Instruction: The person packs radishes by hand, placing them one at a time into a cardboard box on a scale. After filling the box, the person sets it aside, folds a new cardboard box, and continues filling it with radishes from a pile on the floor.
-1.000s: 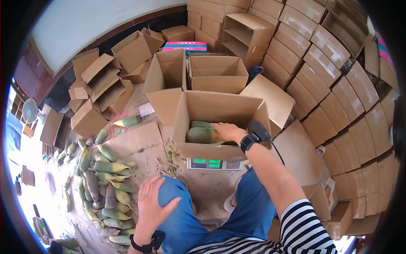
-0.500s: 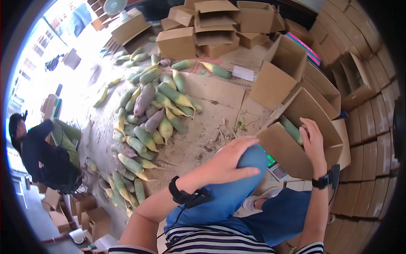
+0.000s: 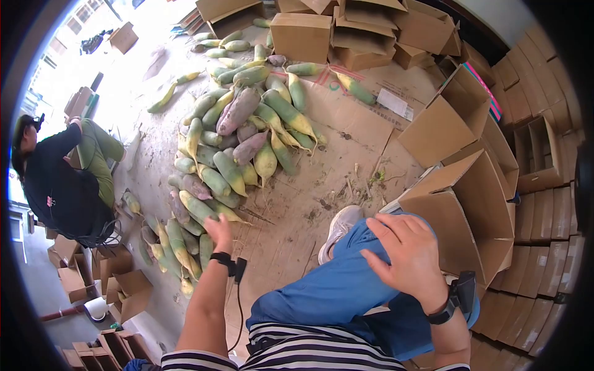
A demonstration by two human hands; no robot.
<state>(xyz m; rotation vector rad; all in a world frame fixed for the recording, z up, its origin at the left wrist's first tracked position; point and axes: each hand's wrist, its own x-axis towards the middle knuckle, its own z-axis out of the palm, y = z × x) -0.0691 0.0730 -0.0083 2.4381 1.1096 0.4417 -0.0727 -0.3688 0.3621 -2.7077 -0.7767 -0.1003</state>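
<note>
A large heap of green radishes (image 3: 228, 174) with pale yellow tips lies on flattened cardboard, with a few purplish radishes (image 3: 239, 111) among them. My left hand (image 3: 219, 234) reaches to the heap's near side, its fingers apart and its tips at the lower edge of one green radish (image 3: 197, 206). No grip around that radish is visible. On my raised knee, in blue trousers (image 3: 334, 272), rests my right hand (image 3: 405, 255), fingers spread and holding nothing. To its right stands an open cardboard box (image 3: 433, 213), whose bottom is hidden from this angle.
More open cardboard boxes (image 3: 301, 38) stand along the back and right. Stacked flat cartons (image 3: 535, 216) line the right side. A person (image 3: 65, 179) in dark top and green trousers sits at the left, with small boxes (image 3: 127, 290) below. A white paper (image 3: 395, 103) lies on the cardboard.
My left hand has moved from above my knee left to the radishes. My right hand has left the box with the radish and come onto my knee. The view has shifted.
</note>
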